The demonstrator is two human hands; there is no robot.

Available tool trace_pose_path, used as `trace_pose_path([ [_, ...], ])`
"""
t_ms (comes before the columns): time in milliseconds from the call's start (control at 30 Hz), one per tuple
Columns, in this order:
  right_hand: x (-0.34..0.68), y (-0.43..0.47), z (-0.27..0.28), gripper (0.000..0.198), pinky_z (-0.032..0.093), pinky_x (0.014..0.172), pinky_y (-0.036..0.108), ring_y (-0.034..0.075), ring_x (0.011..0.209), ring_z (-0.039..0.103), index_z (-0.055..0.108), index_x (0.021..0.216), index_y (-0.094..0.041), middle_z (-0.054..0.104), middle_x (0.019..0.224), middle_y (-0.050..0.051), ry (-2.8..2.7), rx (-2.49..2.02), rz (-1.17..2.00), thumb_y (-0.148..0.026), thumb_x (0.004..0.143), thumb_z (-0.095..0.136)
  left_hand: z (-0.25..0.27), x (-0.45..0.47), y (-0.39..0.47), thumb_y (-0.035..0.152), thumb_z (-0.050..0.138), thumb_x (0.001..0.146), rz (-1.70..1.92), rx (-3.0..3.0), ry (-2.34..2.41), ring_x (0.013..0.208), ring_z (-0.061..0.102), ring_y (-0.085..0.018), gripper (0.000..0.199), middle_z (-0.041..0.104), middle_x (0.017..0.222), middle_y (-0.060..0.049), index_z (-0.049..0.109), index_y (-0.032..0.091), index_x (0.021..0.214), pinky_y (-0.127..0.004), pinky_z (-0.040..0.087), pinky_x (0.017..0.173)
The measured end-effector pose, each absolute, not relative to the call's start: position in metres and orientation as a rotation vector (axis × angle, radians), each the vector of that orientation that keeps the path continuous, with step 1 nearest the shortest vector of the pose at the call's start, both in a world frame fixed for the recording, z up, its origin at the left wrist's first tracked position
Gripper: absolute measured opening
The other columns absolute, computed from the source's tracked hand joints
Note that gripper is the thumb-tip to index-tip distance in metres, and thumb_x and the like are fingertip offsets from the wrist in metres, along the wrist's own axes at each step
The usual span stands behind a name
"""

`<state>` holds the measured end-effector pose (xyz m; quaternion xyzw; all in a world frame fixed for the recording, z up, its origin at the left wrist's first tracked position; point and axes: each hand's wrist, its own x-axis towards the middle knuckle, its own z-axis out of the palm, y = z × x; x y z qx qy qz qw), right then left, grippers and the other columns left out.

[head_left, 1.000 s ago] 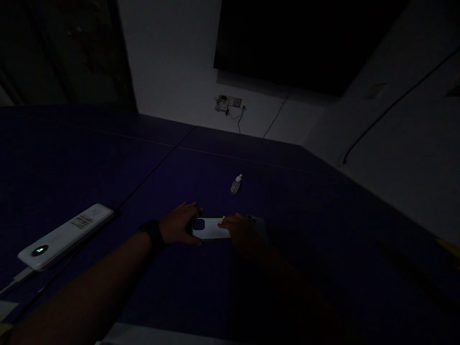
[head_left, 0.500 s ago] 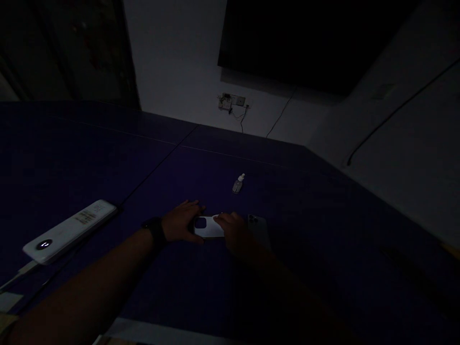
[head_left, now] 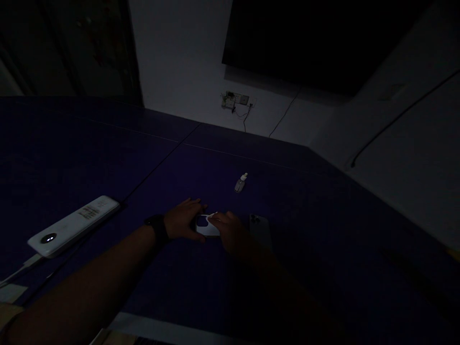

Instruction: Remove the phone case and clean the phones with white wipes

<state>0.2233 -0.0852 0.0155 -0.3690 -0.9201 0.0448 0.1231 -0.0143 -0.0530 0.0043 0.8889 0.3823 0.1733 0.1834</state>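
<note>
A pale phone case with a large camera cutout lies on the dark blue surface. My left hand, with a black band on its wrist, grips the case's left end between thumb and fingers. Over the upper right part of the case, the bent fingers of my right hand press down. A small white wipe seems to peek out at its fingertips; the dim light hides most of it. Just right of that hand lies a phone, camera side up.
Beyond the hands lies a small clear dropper bottle with a white top. A white power bank with a lit round display and a plugged-in cable sits at left. Wall sockets with wires and a dark screen are at the back.
My right hand has slid left along the phone case, closer to the camera cutout. My left hand keeps its grip on the left end. The view has shifted slightly.
</note>
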Motion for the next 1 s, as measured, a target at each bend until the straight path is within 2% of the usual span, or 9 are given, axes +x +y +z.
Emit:
trace_pose_path([
  [267,0.245,-0.081,0.019,0.041,0.041,0.094,0.040,0.023,0.098,0.056,0.072,0.115,-0.015,0.070,0.118,0.011,-2.728,-1.004,0.304,-0.002,0.090,0.043,0.006,-0.014,-0.052,0.067,0.083,0.061,0.446,2.512,1.096,0.144,0.037,-0.042,0.069,0.055,0.145,-0.017,0.056,0.021,0.104,-0.064,0.025,0.116],
  [467,0.218,-0.086,0.013,0.041,0.042,0.088,0.036,0.021,0.096,0.054,0.068,0.122,-0.017,0.067,0.125,0.008,-2.739,-0.692,0.350,-0.005,0.095,0.041,0.005,-0.014,-0.053,0.068,0.080,0.064,0.466,2.514,1.093,0.144,0.037,-0.039,0.073,0.055,0.145,-0.016,0.055,0.022,0.115,-0.061,0.023,0.118],
  [600,0.216,-0.084,0.010,0.038,0.041,0.082,0.036,0.022,0.093,0.051,0.067,0.126,-0.019,0.068,0.125,0.008,-2.692,-0.831,0.272,-0.010,0.096,0.046,0.006,-0.014,-0.053,0.068,0.080,0.064,0.445,2.510,1.101,0.145,0.036,-0.039,0.073,0.054,0.146,-0.017,0.056,0.021,0.113,-0.061,0.023,0.118],
  [767,0.220,-0.085,0.012,0.033,0.041,0.081,0.036,0.022,0.092,0.052,0.075,0.110,-0.021,0.072,0.117,0.005,-2.724,-0.755,0.297,-0.011,0.098,0.046,0.007,-0.014,-0.053,0.069,0.081,0.062,0.445,2.506,1.094,0.144,0.037,-0.040,0.070,0.055,0.145,-0.016,0.056,0.022,0.107,-0.062,0.022,0.118],
  [900,0.217,-0.086,0.013,0.036,0.043,0.081,0.036,0.021,0.092,0.052,0.068,0.125,-0.020,0.068,0.126,0.008,-2.703,-0.806,0.266,-0.011,0.098,0.046,0.007,-0.014,-0.053,0.069,0.080,0.063,0.462,2.485,1.090,0.145,0.036,-0.040,0.071,0.055,0.145,-0.017,0.056,0.021,0.110,-0.062,0.021,0.118],
  [1000,0.222,-0.086,0.016,0.036,0.043,0.083,0.036,0.022,0.094,0.052,0.070,0.122,-0.021,0.070,0.121,0.006,-2.688,-0.891,0.299,-0.010,0.099,0.044,0.008,-0.014,-0.053,0.068,0.081,0.063,0.456,2.481,1.081,0.145,0.036,-0.039,0.070,0.054,0.145,-0.017,0.056,0.022,0.109,-0.061,0.021,0.118],
])
